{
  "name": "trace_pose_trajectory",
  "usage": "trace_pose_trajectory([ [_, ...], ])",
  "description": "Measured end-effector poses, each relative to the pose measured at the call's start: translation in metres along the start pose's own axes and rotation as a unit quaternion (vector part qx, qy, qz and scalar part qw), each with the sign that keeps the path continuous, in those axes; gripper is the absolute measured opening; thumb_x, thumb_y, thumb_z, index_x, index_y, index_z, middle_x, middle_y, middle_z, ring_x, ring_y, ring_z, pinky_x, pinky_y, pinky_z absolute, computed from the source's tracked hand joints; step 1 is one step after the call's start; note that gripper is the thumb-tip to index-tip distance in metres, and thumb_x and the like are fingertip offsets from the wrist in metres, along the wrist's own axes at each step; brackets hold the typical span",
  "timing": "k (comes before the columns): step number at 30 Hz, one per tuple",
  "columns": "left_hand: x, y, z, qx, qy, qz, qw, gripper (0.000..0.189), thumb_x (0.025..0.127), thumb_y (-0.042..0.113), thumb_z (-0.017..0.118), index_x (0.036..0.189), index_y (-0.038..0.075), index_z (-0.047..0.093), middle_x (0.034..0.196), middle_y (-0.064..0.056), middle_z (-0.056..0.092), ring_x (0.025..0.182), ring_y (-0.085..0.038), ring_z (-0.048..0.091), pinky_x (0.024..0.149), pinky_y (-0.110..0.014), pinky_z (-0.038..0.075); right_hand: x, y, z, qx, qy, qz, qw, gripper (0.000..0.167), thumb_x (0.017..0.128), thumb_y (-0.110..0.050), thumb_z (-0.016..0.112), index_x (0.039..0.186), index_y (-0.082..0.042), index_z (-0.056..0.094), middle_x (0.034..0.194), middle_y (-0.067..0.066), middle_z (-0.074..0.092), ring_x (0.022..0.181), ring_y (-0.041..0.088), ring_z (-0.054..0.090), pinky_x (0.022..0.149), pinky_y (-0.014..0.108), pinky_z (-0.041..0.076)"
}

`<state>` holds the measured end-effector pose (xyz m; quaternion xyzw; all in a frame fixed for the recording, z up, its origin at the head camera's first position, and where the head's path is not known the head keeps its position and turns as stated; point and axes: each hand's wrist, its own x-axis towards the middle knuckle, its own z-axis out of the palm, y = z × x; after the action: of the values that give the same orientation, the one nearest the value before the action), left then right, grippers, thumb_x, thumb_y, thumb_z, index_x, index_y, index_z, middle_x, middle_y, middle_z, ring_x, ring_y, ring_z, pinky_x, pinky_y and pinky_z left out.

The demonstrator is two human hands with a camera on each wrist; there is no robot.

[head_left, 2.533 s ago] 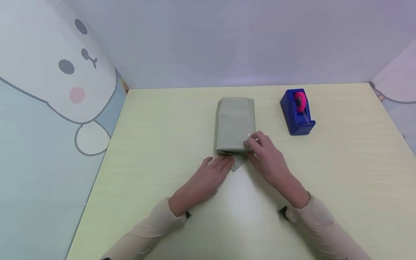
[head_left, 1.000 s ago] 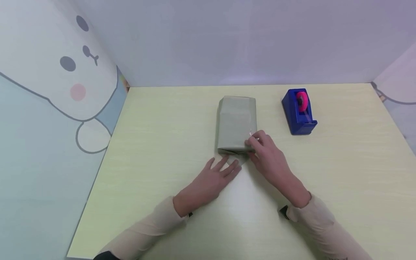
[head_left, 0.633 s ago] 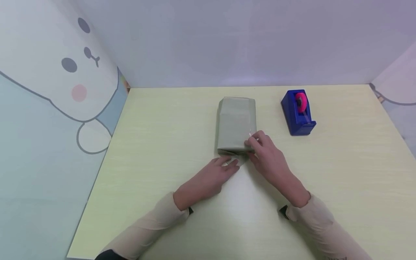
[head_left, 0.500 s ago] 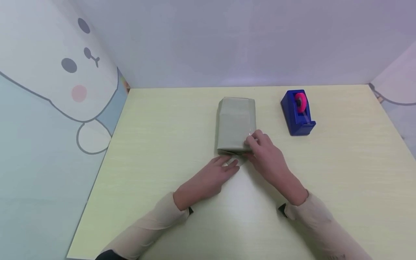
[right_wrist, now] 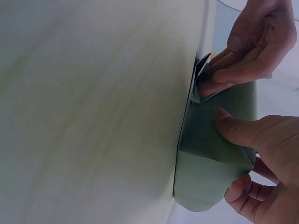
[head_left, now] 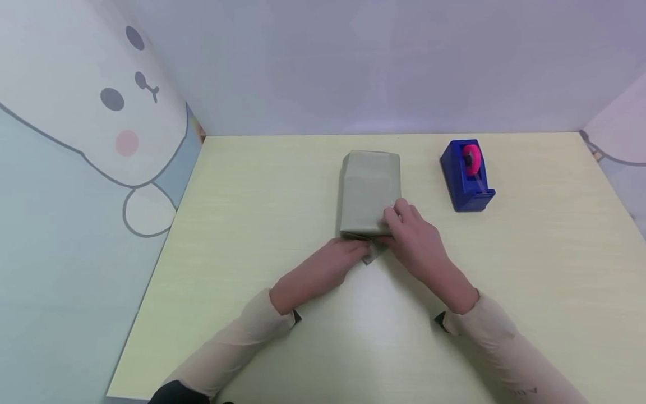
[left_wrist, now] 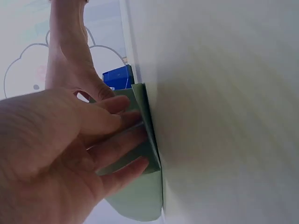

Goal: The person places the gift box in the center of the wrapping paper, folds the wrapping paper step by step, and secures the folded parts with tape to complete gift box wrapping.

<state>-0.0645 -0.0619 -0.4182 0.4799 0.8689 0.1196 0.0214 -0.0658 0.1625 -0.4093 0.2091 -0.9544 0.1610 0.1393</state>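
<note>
A box-shaped package (head_left: 370,188) wrapped in grey-green paper lies on the table, with a paper flap (head_left: 372,258) sticking out at its near end. My left hand (head_left: 323,272) reaches to that end, its extended fingers tucked against the fold of the flap, as the right wrist view also shows. My right hand (head_left: 419,247) grips the package's near right corner. Its thumb (right_wrist: 236,129) presses on the folded end face, while the fingers bend over the upper edge. The left wrist view has the left fingers (left_wrist: 117,149) partly covering the end folds.
A blue tape dispenser (head_left: 466,179) with a pink roll stands to the right of the package. Behind the pale wooden table (head_left: 252,191) rises a plain wall (head_left: 328,67), and a cartoon-printed panel (head_left: 91,224) borders its left side.
My left fingers, spread over the flap a second ago, have come together and moved in against the package's end. The flap's tip shows again. My right hand stays at the corner, barely shifted.
</note>
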Motion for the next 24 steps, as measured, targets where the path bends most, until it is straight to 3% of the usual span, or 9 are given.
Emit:
trace_pose_trajectory([
  [5, -0.008, 0.008, -0.002, 0.054, -0.031, 0.001, 0.9981, 0.039, 0.104, -0.001, 0.055, 0.143, 0.001, 0.057, 0.15, -0.012, 0.055, 0.136, -0.024, 0.057, 0.113, -0.036, 0.05, 0.002, -0.001, -0.001, -0.017, 0.006, -0.012, 0.9998, 0.047, 0.082, -0.017, 0.09, 0.102, -0.004, 0.049, 0.094, 0.01, 0.042, 0.079, 0.029, 0.051, 0.047, 0.037, 0.044],
  [10, -0.013, 0.014, -0.001, 0.129, -0.054, -0.02, 0.99, 0.046, 0.104, 0.007, 0.059, 0.15, 0.009, 0.054, 0.16, -0.006, 0.049, 0.146, -0.023, 0.047, 0.106, -0.04, 0.052, 0.003, -0.001, -0.001, -0.039, 0.003, -0.018, 0.9991, 0.049, 0.082, -0.019, 0.09, 0.103, -0.002, 0.049, 0.094, 0.011, 0.043, 0.08, 0.03, 0.052, 0.047, 0.038, 0.046],
  [13, -0.013, 0.014, -0.001, 0.147, -0.056, -0.022, 0.9874, 0.046, 0.103, 0.008, 0.061, 0.147, 0.015, 0.056, 0.16, -0.002, 0.049, 0.143, -0.022, 0.046, 0.101, -0.04, 0.053, 0.002, 0.001, -0.001, -0.035, -0.007, -0.014, 0.9993, 0.047, 0.083, -0.019, 0.089, 0.103, -0.002, 0.05, 0.095, 0.01, 0.043, 0.081, 0.03, 0.051, 0.048, 0.038, 0.046],
  [18, -0.008, 0.009, -0.001, 0.174, -0.028, -0.008, 0.9844, 0.04, 0.103, 0.012, 0.064, 0.141, 0.024, 0.06, 0.152, 0.006, 0.056, 0.13, -0.017, 0.05, 0.093, -0.036, 0.05, 0.001, 0.003, -0.002, -0.026, -0.021, -0.011, 0.9994, 0.044, 0.085, -0.018, 0.087, 0.104, -0.003, 0.05, 0.097, 0.01, 0.043, 0.085, 0.03, 0.052, 0.05, 0.038, 0.048],
  [21, -0.002, 0.007, -0.002, 0.214, -0.017, 0.006, 0.9766, 0.035, 0.103, 0.016, 0.065, 0.137, 0.026, 0.061, 0.139, 0.01, 0.063, 0.118, -0.015, 0.053, 0.091, -0.035, 0.047, 0.0, 0.003, -0.003, -0.021, -0.027, -0.012, 0.9994, 0.043, 0.086, -0.017, 0.086, 0.105, -0.003, 0.05, 0.098, 0.01, 0.043, 0.086, 0.029, 0.052, 0.051, 0.038, 0.049],
  [24, 0.006, 0.007, -0.004, 0.266, -0.02, 0.033, 0.9631, 0.03, 0.101, 0.014, 0.068, 0.129, 0.023, 0.064, 0.124, 0.01, 0.068, 0.107, -0.014, 0.054, 0.091, -0.031, 0.046, 0.0, 0.004, -0.004, -0.015, -0.029, -0.012, 0.9994, 0.043, 0.086, -0.015, 0.086, 0.105, -0.003, 0.049, 0.098, 0.01, 0.042, 0.087, 0.028, 0.051, 0.052, 0.037, 0.048],
])
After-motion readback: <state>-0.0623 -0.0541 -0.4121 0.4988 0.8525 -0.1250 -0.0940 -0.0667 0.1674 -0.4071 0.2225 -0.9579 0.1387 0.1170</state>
